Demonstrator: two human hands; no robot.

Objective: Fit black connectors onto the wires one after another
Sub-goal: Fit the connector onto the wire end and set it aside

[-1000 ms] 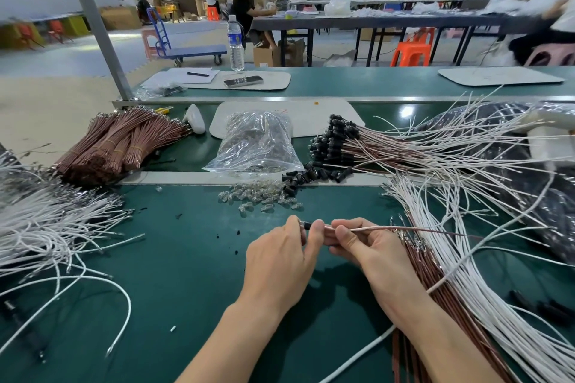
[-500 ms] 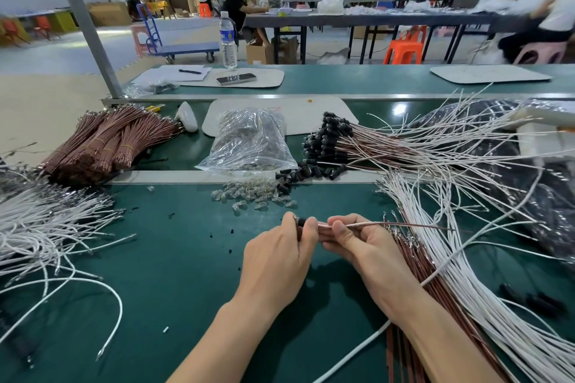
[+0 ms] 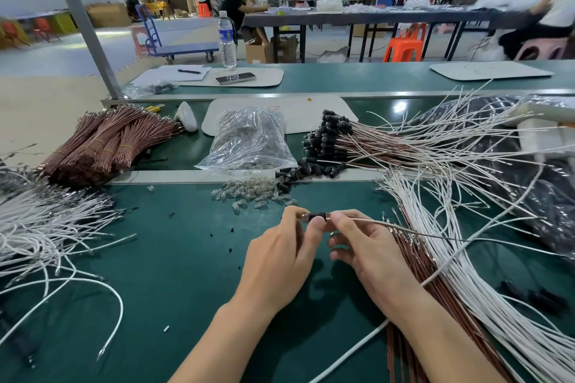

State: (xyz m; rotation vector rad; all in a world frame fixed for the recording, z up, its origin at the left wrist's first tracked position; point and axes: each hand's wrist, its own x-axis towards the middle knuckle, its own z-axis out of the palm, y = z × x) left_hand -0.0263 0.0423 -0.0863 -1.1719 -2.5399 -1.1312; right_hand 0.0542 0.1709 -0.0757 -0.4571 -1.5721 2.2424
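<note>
Both hands are up over the green bench [image 3: 155,274], fingertips meeting in the middle. My left hand [image 3: 273,261] has thumb and forefinger pinched on the left end of one black connector [image 3: 319,216]. A short brown stub shows just beside those fingertips. My right hand [image 3: 370,252] has thumb and forefinger pinched on the brown wire [image 3: 373,222] right where it meets the connector's right end. The other right fingers are loosely curled below and I can't see them holding anything. The wire runs right from the fingers, off the bench and over the loose brown wires [image 3: 420,261]. Those lie under and beside the right hand, with the white wires [image 3: 466,258] further right. Just beyond the fingertips is a scatter of clear parts [image 3: 249,194], and past that the loose black connectors [image 3: 311,169]. Further out from the fingers is a plastic bag [image 3: 249,140]. Right of it is the fitted bundle [image 3: 329,134], with black caps on the wire ends. Well to the left of the left fingers are tied brown bundles [image 3: 105,143] and a left white heap [image 3: 46,227]. I can't tell how far the connector is seated.
</note>
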